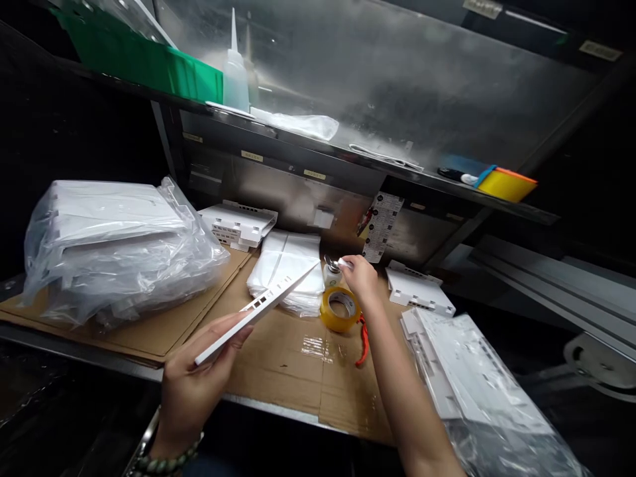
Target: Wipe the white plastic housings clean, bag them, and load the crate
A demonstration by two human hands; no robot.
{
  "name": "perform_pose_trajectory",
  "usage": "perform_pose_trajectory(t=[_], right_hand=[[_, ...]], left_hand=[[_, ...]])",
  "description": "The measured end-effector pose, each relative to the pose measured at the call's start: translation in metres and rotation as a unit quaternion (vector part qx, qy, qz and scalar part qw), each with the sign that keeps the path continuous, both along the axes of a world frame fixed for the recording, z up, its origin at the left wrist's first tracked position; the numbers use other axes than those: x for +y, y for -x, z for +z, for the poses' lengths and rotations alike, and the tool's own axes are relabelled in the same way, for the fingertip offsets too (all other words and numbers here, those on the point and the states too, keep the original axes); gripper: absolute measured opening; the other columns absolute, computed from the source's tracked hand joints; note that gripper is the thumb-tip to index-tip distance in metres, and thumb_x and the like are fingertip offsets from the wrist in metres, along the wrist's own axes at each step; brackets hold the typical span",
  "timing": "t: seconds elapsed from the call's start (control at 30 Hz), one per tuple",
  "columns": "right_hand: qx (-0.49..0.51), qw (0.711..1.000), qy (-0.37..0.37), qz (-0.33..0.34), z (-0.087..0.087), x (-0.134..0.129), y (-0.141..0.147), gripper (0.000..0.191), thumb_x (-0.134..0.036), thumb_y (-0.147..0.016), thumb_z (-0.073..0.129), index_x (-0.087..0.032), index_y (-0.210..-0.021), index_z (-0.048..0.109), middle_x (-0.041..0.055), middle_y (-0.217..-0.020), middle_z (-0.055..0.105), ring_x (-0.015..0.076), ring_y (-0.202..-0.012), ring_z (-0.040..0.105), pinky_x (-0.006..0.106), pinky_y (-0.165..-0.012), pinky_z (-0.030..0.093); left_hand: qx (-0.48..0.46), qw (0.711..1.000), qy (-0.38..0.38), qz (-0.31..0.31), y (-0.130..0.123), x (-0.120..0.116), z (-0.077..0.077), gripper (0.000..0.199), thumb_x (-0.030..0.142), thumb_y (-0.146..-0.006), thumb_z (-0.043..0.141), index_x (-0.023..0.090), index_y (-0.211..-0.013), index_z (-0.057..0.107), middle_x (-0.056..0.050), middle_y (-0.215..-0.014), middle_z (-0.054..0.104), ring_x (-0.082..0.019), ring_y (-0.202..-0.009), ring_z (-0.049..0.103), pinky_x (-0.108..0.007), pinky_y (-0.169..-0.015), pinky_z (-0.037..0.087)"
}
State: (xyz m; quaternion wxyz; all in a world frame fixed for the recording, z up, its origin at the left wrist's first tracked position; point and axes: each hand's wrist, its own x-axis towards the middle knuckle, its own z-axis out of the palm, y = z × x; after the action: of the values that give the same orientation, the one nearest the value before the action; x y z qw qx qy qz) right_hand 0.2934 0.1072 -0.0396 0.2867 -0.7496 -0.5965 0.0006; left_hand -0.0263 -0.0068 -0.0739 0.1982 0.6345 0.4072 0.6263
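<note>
My left hand (201,377) grips a white plastic panel (268,305) with a row of rectangular slots, tilted up over the bench. Further back, my right hand (360,275) is closed in a pinch on a small white piece (344,264), whose kind I cannot make out. Right beside those fingertips stands a small white container (331,275) with a shiny metal top. In front of it lies a roll of yellow tape (340,320). A red-handled tool (364,341) is partly hidden by my right forearm. Behind the panel is a stack of white plastic bags (288,255).
Cardboard (283,371) covers the bench. Bagged white parts (114,225) sit left, another bagged stack (477,377) right. White housings (241,222) stand along the back. Overhead, a shelf holds a green bin (149,66), a nozzle bottle (235,79) and a yellow roll (507,183).
</note>
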Motion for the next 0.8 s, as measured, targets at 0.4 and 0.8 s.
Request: perform_pose_trajectory(t=[0.4,0.8], right_hand=[[-0.099,0.99,0.098,0.018,0.027,0.029,0.014,0.013,-0.029,-0.094,0.066,-0.018,-0.09,0.071,0.0066,-0.103,0.072,0.0214,-0.097,0.068,0.039,-0.089,0.053],[0.126,0.908,-0.227,0.33,0.041,-0.158,0.148,0.021,-0.012,-0.088,0.069,-0.02,-0.107,0.069,0.0054,-0.096,0.068,0.0167,-0.084,0.066,0.029,-0.072,0.057]], left_hand=[[0.043,0.998,-0.049,-0.003,-0.015,0.023,-0.044,0.042,0.007,-0.089,0.071,0.03,-0.124,0.071,-0.001,-0.12,0.076,-0.019,-0.105,0.073,-0.03,-0.1,0.055],[0.072,0.99,-0.113,-0.045,-0.017,-0.007,-0.009,0.046,-0.002,-0.09,0.063,0.019,-0.131,0.066,-0.005,-0.125,0.073,-0.02,-0.115,0.068,-0.031,-0.104,0.052]])
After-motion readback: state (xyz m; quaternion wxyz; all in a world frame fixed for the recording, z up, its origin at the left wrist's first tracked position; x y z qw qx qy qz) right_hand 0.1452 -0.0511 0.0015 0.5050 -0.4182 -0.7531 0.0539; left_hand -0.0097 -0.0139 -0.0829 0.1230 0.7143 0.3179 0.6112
